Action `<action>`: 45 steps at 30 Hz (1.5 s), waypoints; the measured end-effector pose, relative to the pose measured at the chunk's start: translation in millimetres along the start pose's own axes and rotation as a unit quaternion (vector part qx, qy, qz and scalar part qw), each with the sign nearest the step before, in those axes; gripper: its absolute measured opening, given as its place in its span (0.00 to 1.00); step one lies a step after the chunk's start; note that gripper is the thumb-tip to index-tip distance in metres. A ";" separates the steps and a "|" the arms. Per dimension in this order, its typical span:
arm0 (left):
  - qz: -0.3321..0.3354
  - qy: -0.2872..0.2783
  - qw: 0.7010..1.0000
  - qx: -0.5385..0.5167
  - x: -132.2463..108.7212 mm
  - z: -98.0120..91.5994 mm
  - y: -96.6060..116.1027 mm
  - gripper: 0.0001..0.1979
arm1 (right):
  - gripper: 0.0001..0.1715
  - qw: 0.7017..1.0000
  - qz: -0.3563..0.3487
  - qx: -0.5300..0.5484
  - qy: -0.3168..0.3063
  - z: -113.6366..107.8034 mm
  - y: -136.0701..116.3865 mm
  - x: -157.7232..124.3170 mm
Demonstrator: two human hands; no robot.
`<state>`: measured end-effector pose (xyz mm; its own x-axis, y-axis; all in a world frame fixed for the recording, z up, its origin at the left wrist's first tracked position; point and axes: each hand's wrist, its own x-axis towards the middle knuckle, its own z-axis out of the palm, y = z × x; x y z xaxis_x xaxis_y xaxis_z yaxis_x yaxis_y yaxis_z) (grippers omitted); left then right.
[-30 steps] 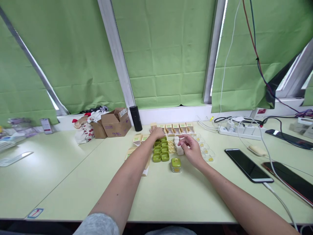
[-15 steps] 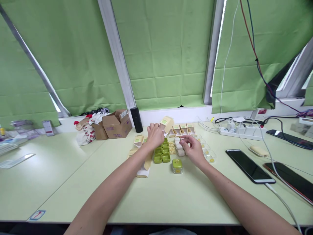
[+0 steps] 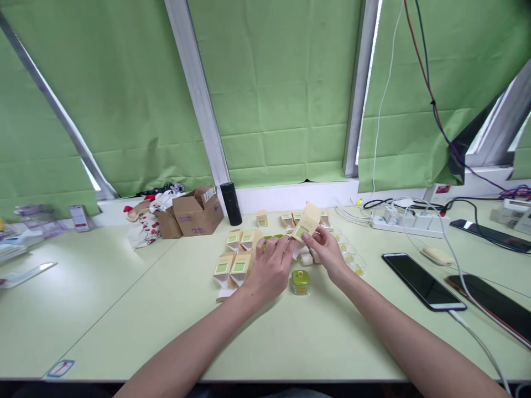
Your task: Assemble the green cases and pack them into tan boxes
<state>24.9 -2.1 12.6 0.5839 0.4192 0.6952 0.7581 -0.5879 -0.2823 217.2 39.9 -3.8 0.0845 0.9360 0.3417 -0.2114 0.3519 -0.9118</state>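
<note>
The left hand [image 3: 271, 268] and the right hand [image 3: 327, 251] both pinch a small tan cardboard box with a green label [image 3: 307, 221] at frame centre. Its long axis is tilted, with the plain end pointing upper right and the label end lower left.

Pale green table [image 3: 124, 309] is carrying, L to R: brown cardboard boxes [image 3: 197, 213] w/ black cylinder [image 3: 230, 203] standing beside, small tan cartons [image 3: 232, 265] sitting mid-table, green-lidded jar [image 3: 300, 281] standing nr them, power strip [image 3: 409, 222] & phones [image 3: 423, 280] lying at R.
</note>
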 end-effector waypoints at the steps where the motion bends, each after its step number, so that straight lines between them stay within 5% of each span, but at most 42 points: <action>1: -0.010 0.007 1.000 -0.026 0.2 -1.9 -1.0 0.24 | 0.40 1.000 -0.007 0.014 -0.012 -0.3 -0.4 -0.7; 6: -0.107 0.050 0.978 -0.170 10.3 -8.1 -8.4 0.14 | 0.37 0.998 -0.039 0.020 -0.041 -3.6 5.0 -3.3; 13: -0.179 0.029 0.945 -0.273 13.5 7.7 -16.4 0.29 | 0.22 0.975 -0.165 -0.145 -0.029 -5.0 13.1 -14.1; 16: -0.180 0.051 0.942 -0.278 6.9 17.2 -18.6 0.29 | 0.21 0.935 -0.254 -0.242 -0.053 -6.2 9.0 -19.0; 20: -0.138 0.114 0.954 -0.242 -1.2 25.2 -22.3 0.27 | 0.36 0.867 -0.369 -0.317 -0.111 -7.9 3.2 -22.4; 24: -0.075 0.145 0.966 -0.198 -7.8 27.1 -24.2 0.30 | 0.42 0.825 -0.433 -0.349 -0.102 -9.0 4.0 -23.3; 35: -0.025 0.186 0.972 -0.139 -20.9 31.7 -28.3 0.30 | 0.36 0.810 -0.447 -0.381 -0.012 -14.3 7.3 -16.3; 41: -0.041 0.151 0.966 -0.208 -22.3 26.9 -27.7 0.33 | 0.33 0.826 -0.417 -0.380 -0.001 -14.8 10.3 -16.7; 45: -0.062 0.174 0.931 -0.314 -16.6 18.6 -24.5 0.32 | 0.31 0.832 -0.407 -0.377 -0.001 -13.9 10.3 -18.0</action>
<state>2.1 18.2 -4.4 0.2907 0.3246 0.9001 0.4309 -0.8843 0.1798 227.0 26.6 -22.5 -0.1009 0.3892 0.9156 0.5862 0.7668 -0.2614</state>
